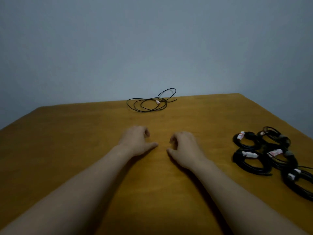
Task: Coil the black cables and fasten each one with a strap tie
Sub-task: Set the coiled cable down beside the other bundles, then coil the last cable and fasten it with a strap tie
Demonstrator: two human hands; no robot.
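Loosely curled L hand (135, 141), R hand (184, 147), on table (76, 141)

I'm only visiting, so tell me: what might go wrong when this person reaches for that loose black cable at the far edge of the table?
1. The loose cable lies right at the far edge of the table with its loops crossing; a quick tug may knot it or drag it off.
2. The coiled bundles crowd the right edge, overlapping; the right hand could snag one in passing.
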